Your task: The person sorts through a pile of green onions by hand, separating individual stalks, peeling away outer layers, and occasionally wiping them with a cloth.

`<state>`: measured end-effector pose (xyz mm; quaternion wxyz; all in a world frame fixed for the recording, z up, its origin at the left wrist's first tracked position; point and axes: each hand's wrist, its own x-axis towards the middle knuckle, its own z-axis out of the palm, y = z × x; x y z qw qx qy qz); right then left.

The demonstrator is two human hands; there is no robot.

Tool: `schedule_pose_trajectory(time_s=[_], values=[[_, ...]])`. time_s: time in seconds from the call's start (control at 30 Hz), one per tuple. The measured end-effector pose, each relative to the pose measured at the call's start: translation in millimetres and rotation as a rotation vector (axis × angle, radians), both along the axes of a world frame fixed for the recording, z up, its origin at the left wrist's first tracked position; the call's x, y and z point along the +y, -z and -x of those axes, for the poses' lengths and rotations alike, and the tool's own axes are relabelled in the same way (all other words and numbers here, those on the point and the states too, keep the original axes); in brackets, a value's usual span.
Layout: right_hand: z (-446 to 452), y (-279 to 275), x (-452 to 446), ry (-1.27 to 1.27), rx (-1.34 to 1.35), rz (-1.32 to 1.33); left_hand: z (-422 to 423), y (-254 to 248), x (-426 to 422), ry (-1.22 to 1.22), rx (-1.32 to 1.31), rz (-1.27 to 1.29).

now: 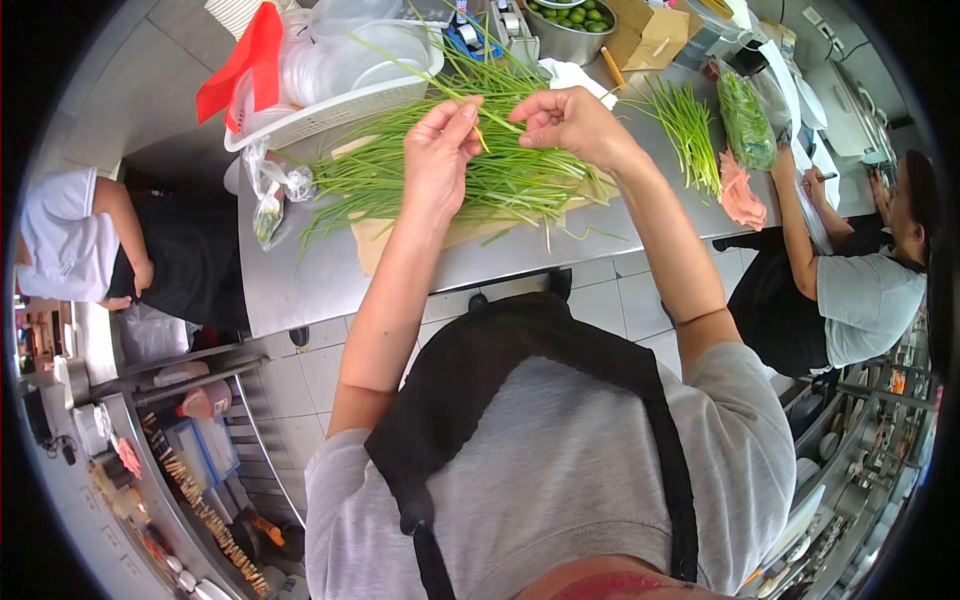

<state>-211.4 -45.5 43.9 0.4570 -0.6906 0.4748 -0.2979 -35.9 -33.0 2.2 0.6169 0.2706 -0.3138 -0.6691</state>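
Head view: the counter [285, 290] is bare stainless steel along its near edge, with brown paper [375, 243] spread on part of it. The loose pile of chives [520, 190] lies across this paper and extends past it. The left hand [445, 140], above the pile, pinches a thin strand [481, 136] between thumb and fingers. The right hand [565, 125] is beside it with fingers curled; whether it grips a stalk cannot be determined.

At the counter's left, a white perforated basket [335, 122] contains clear plastic containers; a red plastic sheet [245, 65] hangs over its side. A knotted clear bag [268, 218] lies just below. A metal pot [572, 42] of limes [572, 16] and a cardboard box [650, 38] occupy the far side. To the right are a smaller chive bunch [686, 130] and bagged greens [745, 120].

Flooring is pale tile [620, 302]. One co-worker [865, 300] stands at right, pen in hand; another [70, 235] stands at left.
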Motion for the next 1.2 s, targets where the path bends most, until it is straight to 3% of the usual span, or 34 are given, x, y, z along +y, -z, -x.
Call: schedule_pose_trajectory(time_s=[0.1,0.23,0.3,0.33,0.4,0.47,0.53,0.67,0.73,0.87,0.93,1.07,1.2], values=[[-5.2,0.4,0.2,0.009,-0.138,-0.105,-0.9,0.2,0.9,-0.019,-0.011,0.034],[-5.5,8.9,-11.9,-0.019,-0.163,-0.051,-5.4,1.6,1.8,-0.06,-0.031,0.022],[-5.0,10.7,-17.9,0.199,0.17,0.253,-10.6,7.1,0.6,-0.141,-0.05,-0.012],[-0.5,7.5,-15.5,0.211,0.174,0.247,-14.5,13.6,0.9,-0.128,-0.048,-0.016],[8.2,-2.3,-14.2,0.18,0.497,0.482,-24.4,26.0,1.7,-0.306,-0.054,-0.081],[25.0,8.4,-11.3,0.058,0.492,0.395,-35.5,34.6,5.4,-0.303,-0.054,-0.093],[36.1,27.5,-8.1,-0.27,0.771,0.264,-41.9,40.8,9.0,-0.219,-0.068,-0.051],[33.3,50.1,2.6,-0.032,1.027,0.367,-27.8,36.6,24.2,-0.066,-0.212,-0.028],[28.6,58.5,3.3,0.032,1.111,0.368,-17.0,32.4,30.6,0.151,-0.494,0.096],[28.7,76.4,-0.2,0.156,1.118,0.439,-6.1,35.5,31.2,0.31,-0.79,0.316],[27.0,54.7,2.8,0.11,1.023,0.299,-3.1,38.3,31.9,-0.001,-1.304,0.823],[46.3,16.7,-15.9,0.022,0.84,0.358,-4.1,34.6,32.8,-0.066,-1.489,0.777],[51.0,-39.2,-33.9,0.029,0.687,0.488,-5.1,45.9,26.1,-0.161,-1.499,0.776]])
